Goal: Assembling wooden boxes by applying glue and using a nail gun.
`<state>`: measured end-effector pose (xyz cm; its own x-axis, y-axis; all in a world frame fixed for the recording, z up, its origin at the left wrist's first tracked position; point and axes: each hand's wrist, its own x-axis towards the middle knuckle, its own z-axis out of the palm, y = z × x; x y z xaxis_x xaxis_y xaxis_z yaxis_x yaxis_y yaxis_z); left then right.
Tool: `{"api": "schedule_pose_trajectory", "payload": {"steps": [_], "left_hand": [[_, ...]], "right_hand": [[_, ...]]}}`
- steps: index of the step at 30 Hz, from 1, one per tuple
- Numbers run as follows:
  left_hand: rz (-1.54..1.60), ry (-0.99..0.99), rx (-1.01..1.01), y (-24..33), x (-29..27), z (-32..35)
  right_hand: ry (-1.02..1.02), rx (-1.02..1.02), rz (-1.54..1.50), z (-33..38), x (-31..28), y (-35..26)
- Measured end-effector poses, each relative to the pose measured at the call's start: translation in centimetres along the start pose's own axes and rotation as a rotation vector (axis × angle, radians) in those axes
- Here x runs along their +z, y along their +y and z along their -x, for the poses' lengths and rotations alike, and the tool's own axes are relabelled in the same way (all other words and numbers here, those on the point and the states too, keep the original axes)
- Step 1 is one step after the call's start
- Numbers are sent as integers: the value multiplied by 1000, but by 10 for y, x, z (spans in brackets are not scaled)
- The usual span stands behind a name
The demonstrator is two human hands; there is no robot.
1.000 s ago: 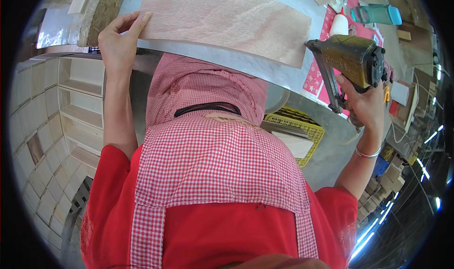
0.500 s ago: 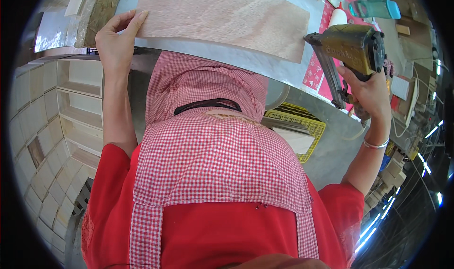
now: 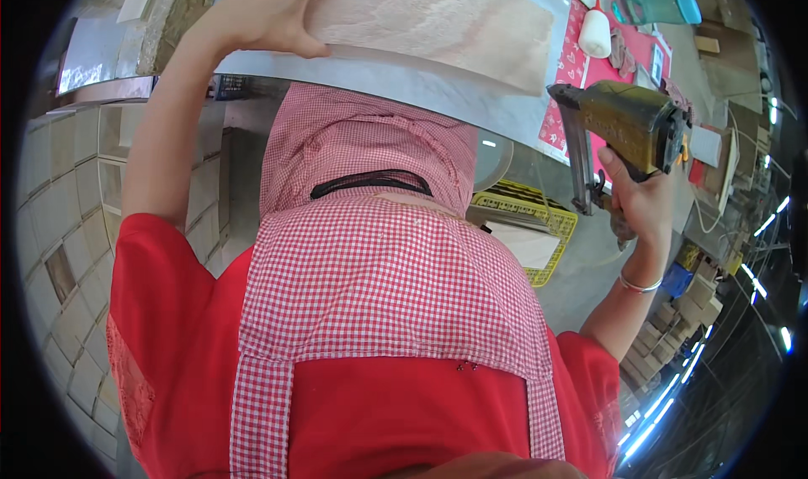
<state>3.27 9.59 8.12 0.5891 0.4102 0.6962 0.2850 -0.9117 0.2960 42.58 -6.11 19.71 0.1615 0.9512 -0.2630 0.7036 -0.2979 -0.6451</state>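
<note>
A pale plywood board (image 3: 438, 24) lies on the light-coloured worktop at the top of the view. My left hand (image 3: 273, 12) wraps round the board's left end. Its thumb presses at the near edge, while a fingertip shows farther up on the board; the other fingertips are hidden. In my right hand (image 3: 644, 193) is a pneumatic nail gun (image 3: 623, 121), dark and brownish-yellow, gripped by its handle. The gun's nose points left, just off the board's right end, and its long magazine hangs down toward me.
Right of the board, a red patterned sheet (image 3: 572, 66) carries a white glue bottle (image 3: 595, 34) and a teal bottle (image 3: 656, 7). Below the worktop edge stands a yellow crate (image 3: 551, 226) with flat pieces inside. Wooden boxes (image 3: 71, 184) are stacked at left.
My left hand has moved from the board's near left corner to round its left end. The board has shifted slightly away from me. The nail gun has come down and slightly nearer me.
</note>
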Motion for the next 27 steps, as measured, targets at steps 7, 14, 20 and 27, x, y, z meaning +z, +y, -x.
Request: {"api": "schedule_pose_trajectory", "payload": {"steps": [7,14,20,27], "left_hand": [[-276,-416,-473,58,14,-14],[-373,-371,-497,62,22,-5],[-373,-404,-523,60,22,-5],[-297,-456,-493,52,19,-13]], "right_hand": [[74,83,-38,7,1,7],[117,70,-101,-11,0,10],[97,91,-54,-19,-2,10],[120,117,-52,-14,1,12]]}}
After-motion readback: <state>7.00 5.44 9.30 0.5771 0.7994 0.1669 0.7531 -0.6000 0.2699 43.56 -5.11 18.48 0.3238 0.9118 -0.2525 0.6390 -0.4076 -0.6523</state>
